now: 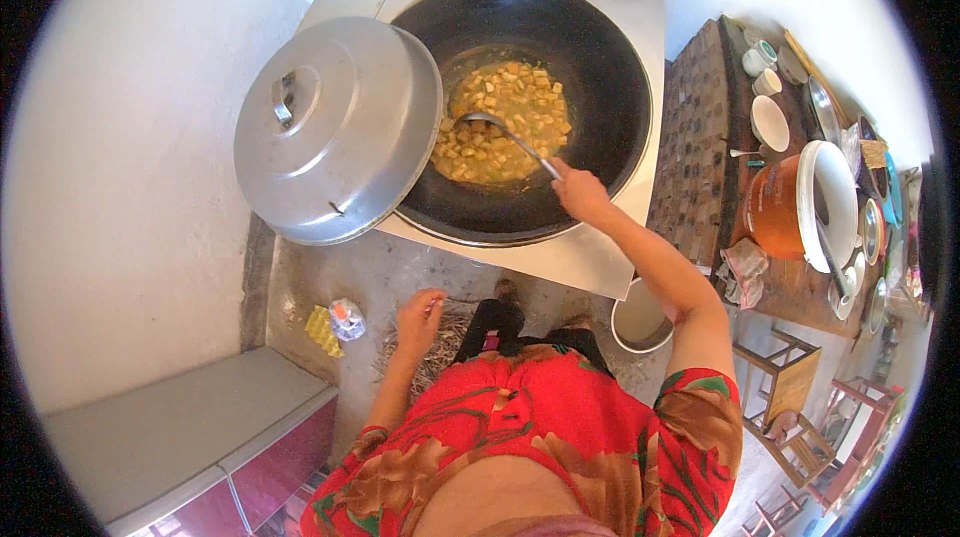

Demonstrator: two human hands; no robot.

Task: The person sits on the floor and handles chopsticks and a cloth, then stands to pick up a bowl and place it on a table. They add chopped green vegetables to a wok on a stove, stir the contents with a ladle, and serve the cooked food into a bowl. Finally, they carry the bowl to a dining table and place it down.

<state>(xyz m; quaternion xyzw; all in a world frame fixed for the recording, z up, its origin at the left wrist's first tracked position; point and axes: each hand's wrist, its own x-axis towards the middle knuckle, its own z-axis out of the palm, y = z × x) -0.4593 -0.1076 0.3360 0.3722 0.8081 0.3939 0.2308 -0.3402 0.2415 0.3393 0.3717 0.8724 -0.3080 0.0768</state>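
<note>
A ladle (527,151) reaches from my right hand (581,193) into the food, with my fingers wrapped round the end of its handle. Its bowl rests among chunky yellow-brown diced pieces (512,102) in thin sauce. They lie at the bottom of a large black wok (600,77) set into a pale-topped stove (600,262). Over the wok's left rim leans a big domed metal lid (350,127). My left hand (420,322) hangs low in front of the stove, its fingers curled; what they hold, if anything, is hidden.
To the right, a brick-sided counter carries an orange-and-white bucket (790,207), bowls (769,124) and a crumpled cloth (744,272). A pale basin (641,319) stands beside my right leg. Straw, a yellow egg tray (322,331) and a grey-topped cabinet (190,427) are at left.
</note>
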